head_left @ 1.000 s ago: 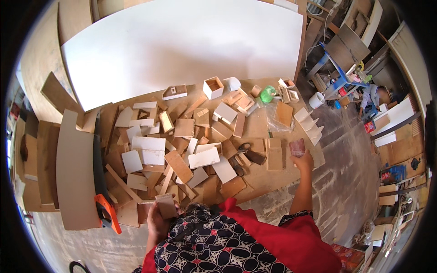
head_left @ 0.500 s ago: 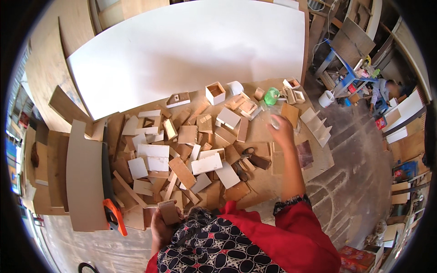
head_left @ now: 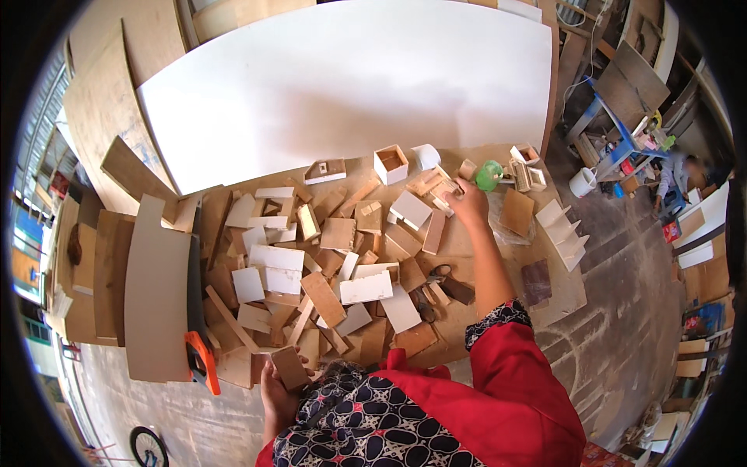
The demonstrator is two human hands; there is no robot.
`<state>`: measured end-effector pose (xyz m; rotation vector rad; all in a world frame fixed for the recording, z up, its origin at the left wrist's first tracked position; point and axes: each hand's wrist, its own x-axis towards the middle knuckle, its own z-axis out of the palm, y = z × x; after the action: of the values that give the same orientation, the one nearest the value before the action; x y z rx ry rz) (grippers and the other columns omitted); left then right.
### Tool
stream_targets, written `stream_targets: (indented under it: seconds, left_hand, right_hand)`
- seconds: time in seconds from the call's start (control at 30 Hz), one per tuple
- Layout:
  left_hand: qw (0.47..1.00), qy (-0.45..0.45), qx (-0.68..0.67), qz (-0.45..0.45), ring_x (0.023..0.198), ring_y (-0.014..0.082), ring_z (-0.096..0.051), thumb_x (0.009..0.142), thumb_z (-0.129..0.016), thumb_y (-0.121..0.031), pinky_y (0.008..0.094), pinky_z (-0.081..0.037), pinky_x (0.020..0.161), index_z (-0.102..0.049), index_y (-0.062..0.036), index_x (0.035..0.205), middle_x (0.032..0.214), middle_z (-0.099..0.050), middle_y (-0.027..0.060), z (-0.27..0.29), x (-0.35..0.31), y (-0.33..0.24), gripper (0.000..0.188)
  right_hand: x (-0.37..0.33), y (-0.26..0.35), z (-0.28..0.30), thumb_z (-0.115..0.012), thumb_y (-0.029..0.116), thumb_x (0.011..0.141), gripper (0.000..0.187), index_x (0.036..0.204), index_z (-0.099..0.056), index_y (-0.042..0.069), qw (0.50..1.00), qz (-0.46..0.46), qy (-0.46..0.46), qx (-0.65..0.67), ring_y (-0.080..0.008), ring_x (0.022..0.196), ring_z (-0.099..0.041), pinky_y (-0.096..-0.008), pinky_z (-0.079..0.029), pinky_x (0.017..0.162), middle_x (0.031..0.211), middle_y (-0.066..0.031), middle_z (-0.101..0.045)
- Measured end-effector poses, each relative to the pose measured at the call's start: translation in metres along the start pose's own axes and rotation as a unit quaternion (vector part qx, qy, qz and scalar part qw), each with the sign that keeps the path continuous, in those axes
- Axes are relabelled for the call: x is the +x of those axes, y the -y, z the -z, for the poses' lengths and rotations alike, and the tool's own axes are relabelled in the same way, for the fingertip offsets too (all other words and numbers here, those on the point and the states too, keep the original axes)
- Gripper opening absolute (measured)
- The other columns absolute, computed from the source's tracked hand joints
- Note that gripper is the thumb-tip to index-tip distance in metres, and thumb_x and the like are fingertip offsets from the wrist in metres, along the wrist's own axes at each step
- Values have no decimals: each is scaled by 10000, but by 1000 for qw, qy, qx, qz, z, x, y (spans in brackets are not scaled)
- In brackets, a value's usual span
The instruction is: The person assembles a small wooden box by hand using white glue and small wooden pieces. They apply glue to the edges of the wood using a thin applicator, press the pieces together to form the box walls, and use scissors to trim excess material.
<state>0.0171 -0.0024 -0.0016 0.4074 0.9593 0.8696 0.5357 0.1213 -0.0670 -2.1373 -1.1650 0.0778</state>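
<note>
My left hand [head_left: 278,387] grips a small brown wooden block [head_left: 289,367] at the near edge of the scrap-covered plywood worktop [head_left: 459,247]. My right hand [head_left: 469,204] reaches far across, fingers closing over small wooden offcuts [head_left: 434,185] just beside a green plastic bottle [head_left: 489,175]; I cannot tell its grip.

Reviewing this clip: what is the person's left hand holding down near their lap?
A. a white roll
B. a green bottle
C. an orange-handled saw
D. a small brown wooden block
D: the left hand grips a small brown wooden block close to the body, while the orange-handled saw lies untouched beside it and the green bottle sits far off by the right hand.
</note>
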Motion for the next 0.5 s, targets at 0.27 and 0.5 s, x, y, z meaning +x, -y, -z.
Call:
stream_targets:
  seconds: [0.27, 0.5]
  left_hand:
    - [931, -16, 336, -139, 771, 170, -632, 882, -536, -196, 276, -492, 675, -578, 34, 1150, 910, -646, 71, -15, 45, 1, 356]
    - [816, -60, 532, -218, 700, 127, -624, 806, -608, -56, 287, -515, 657, -611, 7, 1177, 807, -658, 74, -36, 77, 3, 377]
  right_hand:
    - [-3, -1, 5, -726, 328, 750, 424, 1002, -657, -6, 1000, 18, 8, 15, -316, 784, -653, -386, -498, 705, 875, -169, -680]
    - [-3, -18, 9, -737, 246, 763, 391, 1006, -643, -45, 976, -28, 22, 214, -183, 676, -627, -319, -489, 630, 787, -135, -675]
